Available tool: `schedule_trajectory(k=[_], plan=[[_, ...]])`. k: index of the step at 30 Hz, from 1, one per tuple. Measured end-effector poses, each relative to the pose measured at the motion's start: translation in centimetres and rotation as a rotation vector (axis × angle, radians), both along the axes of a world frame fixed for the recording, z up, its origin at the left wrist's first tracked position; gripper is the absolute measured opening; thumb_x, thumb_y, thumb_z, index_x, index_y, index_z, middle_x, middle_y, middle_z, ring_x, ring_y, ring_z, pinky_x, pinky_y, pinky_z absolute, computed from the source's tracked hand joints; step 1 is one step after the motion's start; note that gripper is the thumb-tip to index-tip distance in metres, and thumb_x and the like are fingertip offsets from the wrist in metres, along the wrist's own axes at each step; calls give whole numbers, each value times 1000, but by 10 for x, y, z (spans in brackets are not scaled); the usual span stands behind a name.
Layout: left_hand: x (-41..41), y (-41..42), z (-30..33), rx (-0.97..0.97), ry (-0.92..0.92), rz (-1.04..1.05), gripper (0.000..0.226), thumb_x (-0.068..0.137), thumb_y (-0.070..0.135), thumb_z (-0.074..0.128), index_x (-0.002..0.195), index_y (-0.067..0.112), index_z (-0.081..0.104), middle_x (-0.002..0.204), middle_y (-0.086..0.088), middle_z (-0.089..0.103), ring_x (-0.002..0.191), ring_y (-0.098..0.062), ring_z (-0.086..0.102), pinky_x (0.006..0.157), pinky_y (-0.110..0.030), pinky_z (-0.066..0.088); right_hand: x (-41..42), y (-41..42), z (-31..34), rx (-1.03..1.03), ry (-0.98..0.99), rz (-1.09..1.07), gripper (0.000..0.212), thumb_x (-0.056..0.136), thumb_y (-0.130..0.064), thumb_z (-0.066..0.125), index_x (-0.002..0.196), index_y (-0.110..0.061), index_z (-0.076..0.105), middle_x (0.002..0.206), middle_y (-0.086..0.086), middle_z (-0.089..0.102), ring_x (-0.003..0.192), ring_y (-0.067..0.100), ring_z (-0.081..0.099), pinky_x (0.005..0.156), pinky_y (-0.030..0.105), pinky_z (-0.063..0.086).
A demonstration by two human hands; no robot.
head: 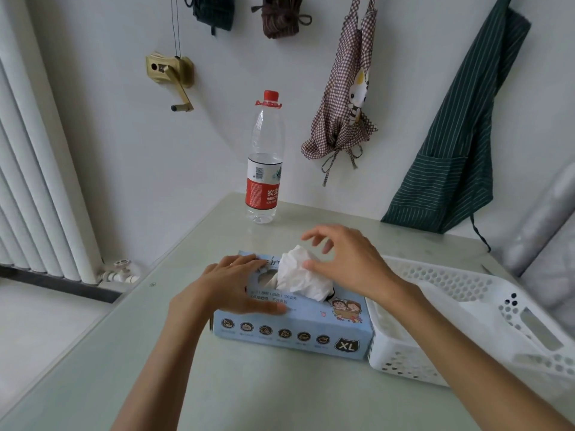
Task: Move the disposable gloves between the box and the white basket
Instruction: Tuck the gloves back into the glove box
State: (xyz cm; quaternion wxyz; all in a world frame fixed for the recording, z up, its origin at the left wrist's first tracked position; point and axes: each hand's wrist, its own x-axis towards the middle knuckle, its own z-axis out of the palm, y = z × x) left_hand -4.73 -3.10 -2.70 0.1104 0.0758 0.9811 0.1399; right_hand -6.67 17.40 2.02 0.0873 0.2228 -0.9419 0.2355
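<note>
A light blue glove box (298, 328) marked XL lies on the table in front of me. A crumpled white bunch of disposable gloves (301, 275) sticks up out of its top opening. My left hand (230, 284) lies flat on the box top, fingers straight, pressing it down. My right hand (345, 259) hovers over the bunch with fingers spread and loosely bent, its thumb touching the right side of the gloves. The white perforated basket (485, 309) stands right against the box's right end; what lies inside it I cannot make out.
A clear water bottle (264, 160) with a red cap stands at the table's back edge. Aprons hang on the wall behind, a green striped one (460, 132) reaching the table's back right. A radiator (37, 169) fills the left.
</note>
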Motion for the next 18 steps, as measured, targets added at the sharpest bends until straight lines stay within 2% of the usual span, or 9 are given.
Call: schedule_trajectory(k=[3, 6, 8, 10, 12, 13, 16, 18], plan=[[0, -3, 10, 82, 65, 21, 80, 76, 69, 54, 145, 36, 28, 153, 10, 26, 141, -18, 20, 113, -41, 18, 10, 7, -7, 109, 34, -104, 42, 71, -50, 77, 98, -27, 55, 90, -15, 51, 75, 2, 48, 61, 22, 36], [-4, 4, 12, 214, 188, 28, 55, 81, 60, 57, 130, 35, 51, 139, 11, 46, 132, -17, 34, 107, -38, 26, 11, 9, -18, 133, 16, -127, 27, 76, -49, 73, 86, -24, 65, 82, -12, 57, 72, 5, 52, 57, 20, 34], [-8, 12, 6, 293, 196, -19, 47, 83, 56, 57, 121, 29, 60, 132, 10, 53, 125, -16, 44, 106, -40, 35, 10, 11, -19, 78, -11, -78, 19, 84, -40, 68, 82, -22, 71, 77, -13, 60, 69, 2, 53, 59, 19, 37], [-13, 18, 1, 359, 213, 1, 42, 83, 54, 59, 112, 24, 66, 125, 9, 59, 114, -14, 54, 100, -38, 43, 8, 13, -15, 58, -93, -23, 18, 91, -33, 62, 89, -19, 74, 85, -11, 67, 75, 1, 57, 71, 23, 44], [-15, 18, 1, 413, 245, 88, 34, 82, 52, 62, 102, 25, 70, 122, 11, 62, 109, -12, 56, 96, -34, 45, 7, 17, -9, -31, -151, -19, 18, 92, -28, 61, 97, -17, 74, 98, -7, 71, 81, 4, 63, 79, 24, 50], [-16, 16, 2, 437, 257, 115, 31, 80, 52, 64, 96, 26, 71, 120, 12, 63, 108, -11, 56, 93, -33, 45, 6, 20, -7, -112, -149, -37, 15, 90, -27, 64, 96, -18, 75, 97, -7, 72, 81, 3, 65, 79, 22, 51], [-13, 12, 5, 456, 287, 152, 24, 75, 55, 67, 81, 32, 70, 117, 13, 65, 106, -11, 56, 87, -31, 45, 5, 26, -3, -336, -126, -95, 6, 76, -27, 78, 79, -23, 76, 77, -11, 73, 73, 2, 67, 73, 19, 54], [-12, 13, 5, 389, 319, 179, 25, 76, 55, 67, 82, 32, 70, 118, 13, 63, 109, -13, 55, 86, -31, 43, 6, 24, -3, -347, -138, -105, 10, 72, -30, 81, 73, -23, 74, 72, -8, 72, 72, 6, 68, 73, 24, 56]])
